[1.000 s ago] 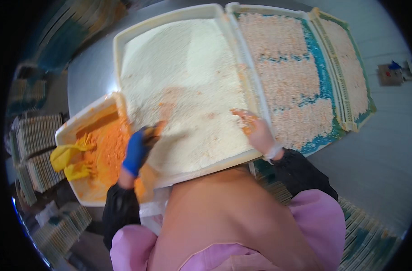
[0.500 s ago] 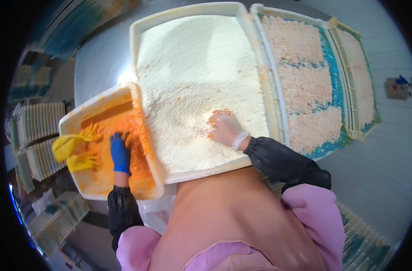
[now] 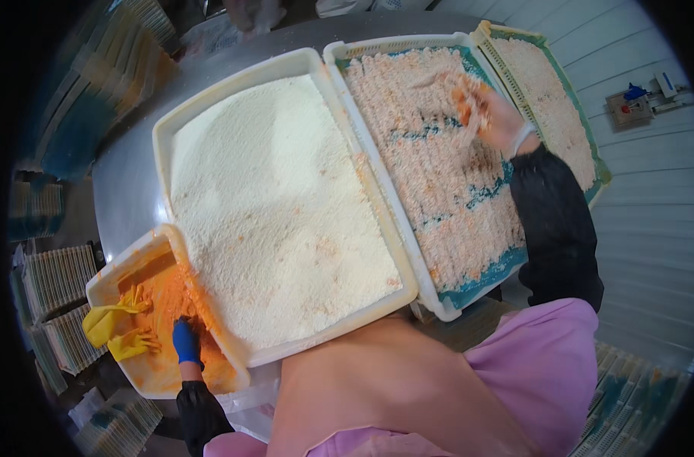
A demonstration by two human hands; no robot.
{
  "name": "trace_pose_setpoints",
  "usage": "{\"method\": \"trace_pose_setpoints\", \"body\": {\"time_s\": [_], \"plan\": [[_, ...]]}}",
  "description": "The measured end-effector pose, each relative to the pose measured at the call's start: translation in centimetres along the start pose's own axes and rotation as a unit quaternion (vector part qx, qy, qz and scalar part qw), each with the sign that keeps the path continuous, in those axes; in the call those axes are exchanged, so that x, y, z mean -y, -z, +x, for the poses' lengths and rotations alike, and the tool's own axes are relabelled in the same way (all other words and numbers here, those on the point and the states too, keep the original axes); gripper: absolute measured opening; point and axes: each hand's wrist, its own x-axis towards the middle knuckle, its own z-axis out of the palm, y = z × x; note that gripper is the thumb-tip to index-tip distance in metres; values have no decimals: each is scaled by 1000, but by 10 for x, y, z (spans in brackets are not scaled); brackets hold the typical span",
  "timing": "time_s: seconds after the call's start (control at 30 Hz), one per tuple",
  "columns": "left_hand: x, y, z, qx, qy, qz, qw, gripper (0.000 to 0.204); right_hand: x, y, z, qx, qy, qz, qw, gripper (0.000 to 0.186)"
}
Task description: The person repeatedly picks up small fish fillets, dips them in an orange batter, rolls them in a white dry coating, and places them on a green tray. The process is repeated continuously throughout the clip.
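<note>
My left hand (image 3: 187,341), in a blue glove, reaches into the orange batter of a white tub (image 3: 107,278) at lower left; its fingertips are hidden. Yellow gloves (image 3: 103,326) lie in that tub beside it. A larger white tray (image 3: 331,330) of cream-coloured crumbs sits in the middle. My right hand (image 3: 484,110), batter on its fingers, is over the upper part of a teal-lined tray (image 3: 377,179), its fingers closed on something pale I cannot make out. Rows of pinkish crumb-coated pieces (image 3: 446,160) fill that tray.
A green-edged tray (image 3: 598,141) of coated pieces stands at the right. The trays rest on a steel table (image 3: 122,198). Stacked racks (image 3: 57,278) line the left and lower corners. Bags (image 3: 213,34) lie at the back. A small device (image 3: 628,107) is by the right wall.
My right hand has moved from the crumb tray up and right to the teal-lined tray. My left hand has gone from the crumb tray into the orange batter. The view has shifted.
</note>
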Motion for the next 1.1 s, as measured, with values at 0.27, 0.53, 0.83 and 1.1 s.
{"method": "trace_pose_setpoints", "body": {"time_s": [0.27,0.53,0.83,1.1], "plan": [[-11,-26,10,4,4,64,998,18,10,191,180,-89,-17,-286,954,27],[45,-53,-17,-50,115,-213,969,7,-29,166,148,-210,68,-571,791,40],[0,0,2,2,141,-70,988,11,-37,163,92,-224,32,-686,692,44],[52,-38,-10,-165,97,-256,947,12,-75,206,85,-250,186,-577,755,36]]}}
